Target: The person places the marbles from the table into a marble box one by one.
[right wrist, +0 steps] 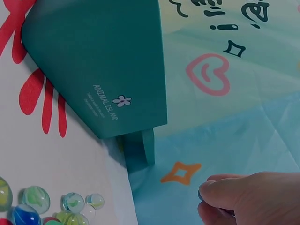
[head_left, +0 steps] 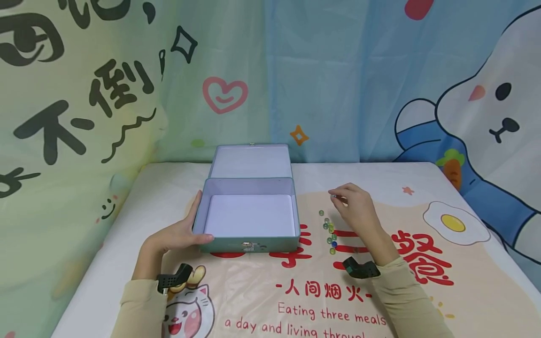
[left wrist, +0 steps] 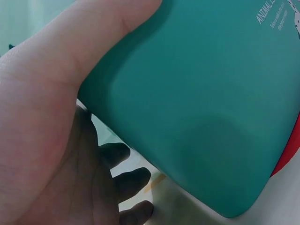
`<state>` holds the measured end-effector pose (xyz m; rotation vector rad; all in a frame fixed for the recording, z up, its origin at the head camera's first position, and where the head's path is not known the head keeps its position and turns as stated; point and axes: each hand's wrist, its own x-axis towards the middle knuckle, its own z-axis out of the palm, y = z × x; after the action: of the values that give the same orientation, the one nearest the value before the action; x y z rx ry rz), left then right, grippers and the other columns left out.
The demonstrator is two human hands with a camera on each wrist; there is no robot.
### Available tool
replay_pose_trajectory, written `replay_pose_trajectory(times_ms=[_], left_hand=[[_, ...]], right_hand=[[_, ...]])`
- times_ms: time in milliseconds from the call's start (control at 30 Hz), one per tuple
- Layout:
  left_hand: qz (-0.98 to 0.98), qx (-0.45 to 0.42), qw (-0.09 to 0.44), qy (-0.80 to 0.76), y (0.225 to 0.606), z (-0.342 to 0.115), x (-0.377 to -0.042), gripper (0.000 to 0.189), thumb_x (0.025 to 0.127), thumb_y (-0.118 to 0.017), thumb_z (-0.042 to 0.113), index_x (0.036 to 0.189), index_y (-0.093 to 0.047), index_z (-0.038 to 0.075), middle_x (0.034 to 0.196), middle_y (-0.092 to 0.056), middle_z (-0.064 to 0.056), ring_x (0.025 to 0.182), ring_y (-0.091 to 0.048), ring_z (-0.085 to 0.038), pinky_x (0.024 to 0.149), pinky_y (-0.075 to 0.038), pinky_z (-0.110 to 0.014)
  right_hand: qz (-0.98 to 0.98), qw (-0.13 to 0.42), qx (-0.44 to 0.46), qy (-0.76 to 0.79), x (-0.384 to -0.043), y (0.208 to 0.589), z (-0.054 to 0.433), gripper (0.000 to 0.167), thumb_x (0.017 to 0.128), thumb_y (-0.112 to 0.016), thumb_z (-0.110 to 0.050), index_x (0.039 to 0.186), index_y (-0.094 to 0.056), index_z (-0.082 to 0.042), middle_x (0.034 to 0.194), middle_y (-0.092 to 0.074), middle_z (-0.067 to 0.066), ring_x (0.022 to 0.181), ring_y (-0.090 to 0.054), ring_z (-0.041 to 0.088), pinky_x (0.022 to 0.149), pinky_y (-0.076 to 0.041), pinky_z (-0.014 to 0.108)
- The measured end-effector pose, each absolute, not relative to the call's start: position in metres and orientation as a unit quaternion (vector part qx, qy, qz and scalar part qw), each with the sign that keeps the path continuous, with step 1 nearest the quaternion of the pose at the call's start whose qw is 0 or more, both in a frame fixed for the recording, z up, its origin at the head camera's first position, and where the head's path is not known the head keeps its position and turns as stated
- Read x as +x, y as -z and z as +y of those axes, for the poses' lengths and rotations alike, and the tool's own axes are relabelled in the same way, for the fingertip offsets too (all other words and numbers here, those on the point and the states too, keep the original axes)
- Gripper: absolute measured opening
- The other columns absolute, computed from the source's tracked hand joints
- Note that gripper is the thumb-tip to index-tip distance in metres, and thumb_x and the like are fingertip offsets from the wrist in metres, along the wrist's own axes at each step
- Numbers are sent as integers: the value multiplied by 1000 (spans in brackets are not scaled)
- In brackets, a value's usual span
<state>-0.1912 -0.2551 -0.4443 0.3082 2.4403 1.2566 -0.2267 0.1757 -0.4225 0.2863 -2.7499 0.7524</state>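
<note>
Head view: left hand (head_left: 181, 231) grips the box (head_left: 276, 244) at its left side, right hand (head_left: 356, 206) pinches a marble (head_left: 333, 195) near the loose marbles (head_left: 331, 230)! Left wrist: thumb and fingers spread around the box's edge; right wrist: marble peeking from closed fingertips.

Head view angled down, close wrist views, shared box (head_left: 228, 244)

A green box (head_left: 228, 245) (lid (head_left: 251, 161) open) stands left of loose glass marbles (head_left: 331, 230).

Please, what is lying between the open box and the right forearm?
In the head view, several greenish marbles and a blue marble lie there, on the printed cloth.
</note>
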Motion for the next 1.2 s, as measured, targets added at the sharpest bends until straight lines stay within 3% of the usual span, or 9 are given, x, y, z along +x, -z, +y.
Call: replay_pose_trajectory(times_ms=[267, 1200], left_hand=[[865, 111, 188, -451, 446, -258, -192, 115, 82, -70, 34, 143, 27, 42, 158, 22, -6, 144, 2, -38, 110, -14, -65], [862, 116, 184, -458, 447, -257, -193, 116, 81, -71, 36, 143, 27, 43, 158, 20, -5, 144, 0, -37, 110, -16, -64]], right_hand=[[-944, 141, 118, -273, -228, 427, 171, 21, 86, -69, -9, 106, -72, -3, 101, -64, 11, 92, -66, 29, 81, -54, 41], [-927, 132, 168, -307, -219, 420, 158, 20, 85, -71, -11, 104, -72, -6, 101, -66, 7, 94, -65, 24, 80, -55, 40]])
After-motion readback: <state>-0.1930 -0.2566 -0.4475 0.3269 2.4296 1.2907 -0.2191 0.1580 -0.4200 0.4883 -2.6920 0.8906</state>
